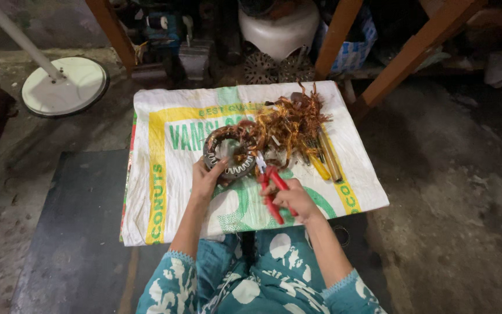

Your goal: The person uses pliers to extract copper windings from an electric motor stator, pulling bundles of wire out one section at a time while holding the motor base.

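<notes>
A printed woven sack (164, 174) is spread over a low surface, and everything else can be placed from it. Near its far edge, right of centre, a tangle of stripped copper wire (289, 125) is heaped, with a few yellow-handled tools (323, 157) laid beside it. At the sack's middle a ring-shaped motor stator (230, 152) is steadied by the left hand (206, 179), whose fingers are closed on its near rim. Just right of the stator, red-handled pliers (273, 192) are gripped in the closed right hand (296, 200); their long axis is pointed away and slightly left, the tip nearly touching the ring.
</notes>
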